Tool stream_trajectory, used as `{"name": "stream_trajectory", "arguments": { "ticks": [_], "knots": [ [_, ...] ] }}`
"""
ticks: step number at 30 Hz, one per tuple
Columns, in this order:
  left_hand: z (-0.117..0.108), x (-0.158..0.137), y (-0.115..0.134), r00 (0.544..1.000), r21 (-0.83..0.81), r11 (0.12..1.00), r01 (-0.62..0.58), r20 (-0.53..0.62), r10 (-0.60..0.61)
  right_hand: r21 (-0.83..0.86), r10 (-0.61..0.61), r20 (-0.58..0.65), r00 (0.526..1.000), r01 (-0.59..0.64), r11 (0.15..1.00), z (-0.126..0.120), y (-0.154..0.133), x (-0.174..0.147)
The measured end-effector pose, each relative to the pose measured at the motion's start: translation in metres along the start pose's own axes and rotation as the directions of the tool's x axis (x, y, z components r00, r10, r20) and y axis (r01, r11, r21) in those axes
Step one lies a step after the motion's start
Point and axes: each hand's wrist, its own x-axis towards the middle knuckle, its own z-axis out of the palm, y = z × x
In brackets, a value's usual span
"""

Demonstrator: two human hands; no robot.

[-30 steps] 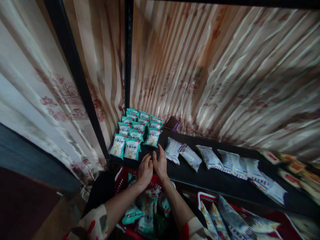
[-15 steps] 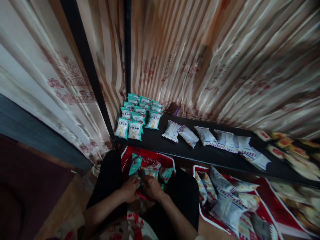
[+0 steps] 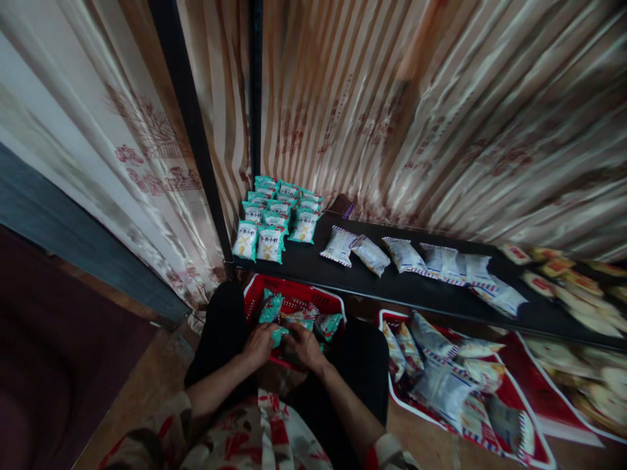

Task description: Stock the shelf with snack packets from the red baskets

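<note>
My left hand [image 3: 259,344] and my right hand [image 3: 304,347] are close together over a red plastic basket [image 3: 294,290] between my knees. Between them is a small teal snack bag [image 3: 279,335], with the fingers of both hands closed on its sides. More teal bags lie in the basket, one at the left [image 3: 271,307] and another at the right [image 3: 328,325]. On the black shelf [image 3: 306,261] just beyond, similar teal-and-white snack bags [image 3: 271,244] stand in rows at the left end.
Several silvery-white bags with striped edges [image 3: 404,254] lie along the shelf. Yellow-and-red packs [image 3: 558,267] are farther right. A second red basket [image 3: 385,320] holds larger bags, with another container beside it. Curtains [image 3: 337,98] and dark posts [image 3: 193,111] stand behind and left.
My hands have lifted slightly out of the basket, and the teal bag between them now shows. The whole view has shifted a little.
</note>
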Motion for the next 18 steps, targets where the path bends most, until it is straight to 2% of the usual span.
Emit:
{"name": "stream_trajectory", "arguments": {
  "ticks": [4,7,12,18],
  "knots": [
    [-0.012,0.008,0.010,0.996,-0.049,0.999,0.014,-0.086,-0.019,0.311,0.014,-0.025,1.000,-0.005,0.950,-0.012,-0.007,0.001],
    [-0.027,0.017,0.022,0.993,-0.104,0.995,0.015,-0.119,-0.027,0.433,0.004,-0.042,0.999,0.015,0.901,-0.023,-0.018,0.002],
    [-0.054,0.031,0.041,0.990,-0.238,0.971,0.023,-0.128,-0.055,0.461,-0.015,-0.048,0.999,0.035,0.887,-0.040,-0.033,0.007],
    [-0.079,0.045,0.057,0.994,-0.434,0.900,0.040,-0.076,-0.080,0.460,-0.064,-0.060,0.996,0.084,0.884,-0.053,-0.038,0.015]
  ]
}}
